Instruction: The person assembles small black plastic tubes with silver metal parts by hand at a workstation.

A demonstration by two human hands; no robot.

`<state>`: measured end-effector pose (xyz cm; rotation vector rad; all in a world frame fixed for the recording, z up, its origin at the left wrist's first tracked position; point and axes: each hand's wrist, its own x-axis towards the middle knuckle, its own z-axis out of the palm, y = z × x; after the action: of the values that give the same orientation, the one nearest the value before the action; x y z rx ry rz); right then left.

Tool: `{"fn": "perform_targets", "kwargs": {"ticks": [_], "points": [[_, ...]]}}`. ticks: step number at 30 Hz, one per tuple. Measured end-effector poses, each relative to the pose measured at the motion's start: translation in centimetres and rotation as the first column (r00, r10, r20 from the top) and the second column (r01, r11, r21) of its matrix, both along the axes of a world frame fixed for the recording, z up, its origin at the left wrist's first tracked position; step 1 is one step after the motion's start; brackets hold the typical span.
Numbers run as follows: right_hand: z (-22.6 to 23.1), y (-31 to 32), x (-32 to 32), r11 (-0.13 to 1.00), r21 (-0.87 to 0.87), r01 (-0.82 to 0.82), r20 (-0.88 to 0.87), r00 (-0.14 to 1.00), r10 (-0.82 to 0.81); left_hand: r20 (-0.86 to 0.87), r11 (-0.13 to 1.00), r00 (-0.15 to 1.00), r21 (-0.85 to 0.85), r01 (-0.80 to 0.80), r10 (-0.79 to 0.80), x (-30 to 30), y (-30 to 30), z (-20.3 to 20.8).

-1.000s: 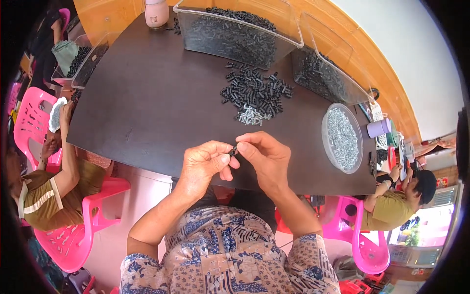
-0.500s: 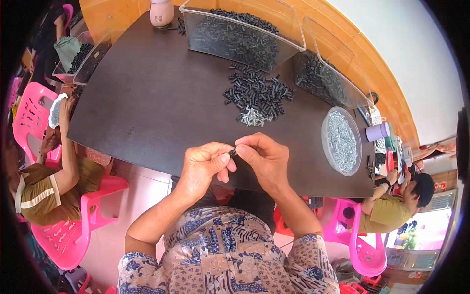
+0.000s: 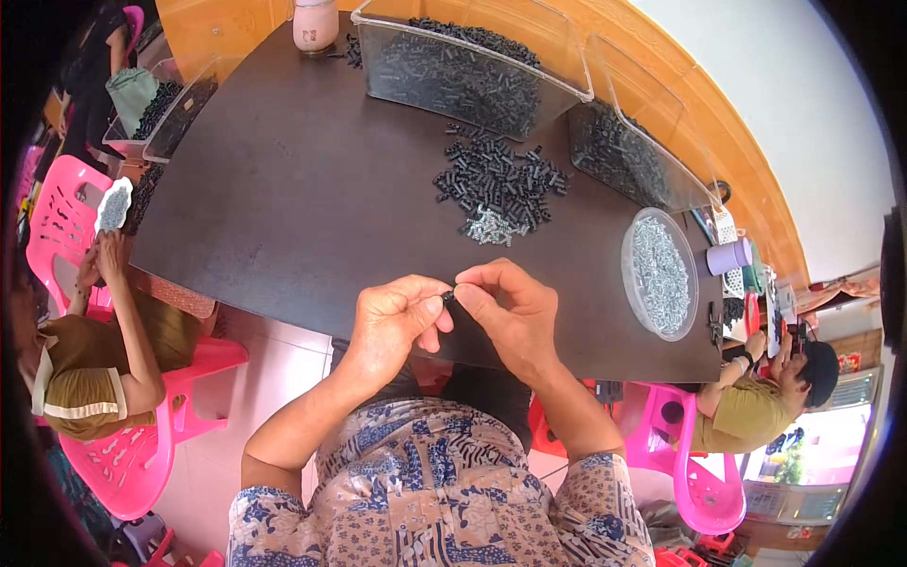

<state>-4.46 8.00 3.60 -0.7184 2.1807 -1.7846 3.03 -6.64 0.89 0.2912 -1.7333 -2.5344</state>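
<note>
bin point(image 3: 387, 71) of black pieces point(image 3: 482, 34), tub point(image 3: 696, 283) of screws point(image 3: 660, 274), left fingers point(image 3: 427, 309) tight on black part point(image 3: 448, 296), right fingers point(image 3: 489, 274) together

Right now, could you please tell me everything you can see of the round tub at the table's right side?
The round tub is clear and looks like plastic, with a thin rim and no lid on it. It stands upright on the dark tabletop, left of the lilac cup. Many small silvery pieces, metallic in look, lie inside, spread across its floor; how deep is hard to tell. The right hand is apart from it.
</note>
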Motion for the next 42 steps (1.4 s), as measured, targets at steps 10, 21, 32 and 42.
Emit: {"fn": "perform_targets", "kwargs": {"ticks": [10, 21, 32, 42], "points": [[-0.1, -0.4, 0.3, 0.991, -0.066, 0.119, 0.208, 0.973, -0.103, -0.057, 0.995, 0.998, -0.097, -0.013, 0.008, 0.1, 0.7, 0.0], [-1.1, 0.3, 0.7, 0.993, 0.098, 0.060, -0.261, 0.965, -0.033, -0.028, 0.994, 1.000, -0.107, -0.010, 0.007, 0.2, 0.8, 0.2], [0.1, 2.0, 0.8, 0.987, 0.153, 0.046, -0.548, 0.835, 0.046, 0.030, 0.999, 0.999, -0.036, 0.038, -0.037, -0.4, 1.5, 0.7], [-0.7, 3.0, 1.1, 0.990, 0.071, 0.119, -0.736, 0.677, -0.029, 0.009, 1.000, 1.000, -0.001, 0.018, -0.018, -1.1, 2.8, 1.6]]}}
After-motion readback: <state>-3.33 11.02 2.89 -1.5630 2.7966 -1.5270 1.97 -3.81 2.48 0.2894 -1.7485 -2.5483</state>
